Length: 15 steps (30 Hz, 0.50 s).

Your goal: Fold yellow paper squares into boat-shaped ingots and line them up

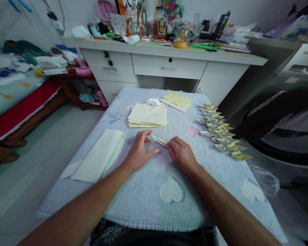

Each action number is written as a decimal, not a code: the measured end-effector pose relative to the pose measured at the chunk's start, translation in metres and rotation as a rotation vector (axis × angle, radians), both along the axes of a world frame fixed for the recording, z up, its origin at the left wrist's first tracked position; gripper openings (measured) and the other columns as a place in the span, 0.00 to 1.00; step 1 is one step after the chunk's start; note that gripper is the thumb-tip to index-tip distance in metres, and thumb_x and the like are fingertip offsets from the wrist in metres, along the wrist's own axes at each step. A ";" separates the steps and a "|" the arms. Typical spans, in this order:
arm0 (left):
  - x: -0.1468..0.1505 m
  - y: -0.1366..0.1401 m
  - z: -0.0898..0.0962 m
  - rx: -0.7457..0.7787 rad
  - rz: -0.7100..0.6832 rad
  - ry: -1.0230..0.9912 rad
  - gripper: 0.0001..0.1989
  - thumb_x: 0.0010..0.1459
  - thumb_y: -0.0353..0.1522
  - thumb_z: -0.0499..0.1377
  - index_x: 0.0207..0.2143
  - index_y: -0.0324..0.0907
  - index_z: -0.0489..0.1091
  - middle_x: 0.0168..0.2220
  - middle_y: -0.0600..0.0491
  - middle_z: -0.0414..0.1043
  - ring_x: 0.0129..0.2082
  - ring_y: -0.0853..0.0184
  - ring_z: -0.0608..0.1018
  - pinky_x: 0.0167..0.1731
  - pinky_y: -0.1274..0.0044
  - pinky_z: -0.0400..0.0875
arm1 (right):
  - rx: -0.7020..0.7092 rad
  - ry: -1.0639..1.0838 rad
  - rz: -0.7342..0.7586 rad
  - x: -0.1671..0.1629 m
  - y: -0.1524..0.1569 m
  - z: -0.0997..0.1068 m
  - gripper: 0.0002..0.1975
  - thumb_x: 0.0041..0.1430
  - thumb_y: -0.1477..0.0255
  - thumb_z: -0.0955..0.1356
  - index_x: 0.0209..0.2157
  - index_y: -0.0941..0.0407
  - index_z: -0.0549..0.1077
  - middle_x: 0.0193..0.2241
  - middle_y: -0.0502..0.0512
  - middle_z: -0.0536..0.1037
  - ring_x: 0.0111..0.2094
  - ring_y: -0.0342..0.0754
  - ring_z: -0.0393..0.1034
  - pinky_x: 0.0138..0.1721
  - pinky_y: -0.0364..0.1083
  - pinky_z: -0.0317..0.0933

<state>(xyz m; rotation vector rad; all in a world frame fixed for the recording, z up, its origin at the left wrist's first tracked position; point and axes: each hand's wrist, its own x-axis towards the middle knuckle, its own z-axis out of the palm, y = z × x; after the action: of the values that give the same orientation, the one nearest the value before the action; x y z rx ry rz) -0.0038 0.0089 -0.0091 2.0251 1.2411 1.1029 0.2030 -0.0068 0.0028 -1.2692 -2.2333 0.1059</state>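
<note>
A small folded strip of pale yellow paper [159, 140] is pinched at its right end in my right hand [181, 152]. To its left, my left hand [141, 150] has its thumb and fingers apart and holds nothing; the strip's free end points toward the gap between them. Just beyond the hands lies a stack of cream paper sheets [148, 115]. Left of my left hand rests a folded pile of larger whitish paper [100, 155]. Several small folded paper boats [220, 131] stand in rows along the table's right side.
A blue-grey cloth with hearts covers the table [154, 208]. Yellow and white sheets [176, 100] and a crumpled white tissue [153, 101] lie at its far side. Beyond stands a cluttered white desk [169, 66], with a washing machine [297, 102] at right and a bed [23, 92] at left.
</note>
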 end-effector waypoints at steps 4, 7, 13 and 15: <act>0.005 -0.005 -0.003 -0.096 -0.089 -0.082 0.42 0.50 0.37 0.68 0.62 0.47 0.48 0.57 0.43 0.59 0.49 0.60 0.72 0.47 0.64 0.71 | -0.043 0.316 -0.023 -0.006 -0.002 0.003 0.07 0.59 0.79 0.63 0.29 0.57 0.70 0.27 0.52 0.70 0.29 0.44 0.65 0.31 0.42 0.59; 0.009 -0.010 -0.002 -0.154 -0.185 -0.116 0.40 0.54 0.37 0.65 0.63 0.48 0.47 0.62 0.42 0.55 0.56 0.57 0.68 0.52 0.62 0.68 | -0.242 0.536 -0.051 -0.011 -0.003 0.002 0.04 0.55 0.78 0.64 0.29 0.56 0.69 0.26 0.50 0.70 0.27 0.42 0.65 0.29 0.41 0.60; 0.014 -0.017 0.002 -0.152 -0.225 -0.035 0.42 0.53 0.30 0.63 0.65 0.48 0.45 0.62 0.44 0.55 0.58 0.55 0.67 0.53 0.64 0.69 | -0.593 0.890 0.005 -0.015 -0.003 -0.010 0.05 0.53 0.74 0.67 0.34 0.54 0.66 0.27 0.46 0.71 0.27 0.41 0.67 0.28 0.40 0.62; 0.015 -0.017 0.004 -0.135 -0.233 -0.004 0.43 0.52 0.30 0.64 0.66 0.47 0.45 0.62 0.43 0.54 0.58 0.55 0.66 0.53 0.64 0.69 | -0.617 0.939 0.035 -0.016 -0.003 -0.011 0.08 0.53 0.74 0.67 0.36 0.54 0.67 0.30 0.48 0.73 0.29 0.42 0.69 0.30 0.40 0.64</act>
<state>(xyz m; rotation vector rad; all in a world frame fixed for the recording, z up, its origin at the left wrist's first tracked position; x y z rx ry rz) 0.0114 -0.0083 -0.0046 2.0043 1.0173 0.8883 0.1871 -0.0095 -0.0087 -1.1075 -1.4125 1.2070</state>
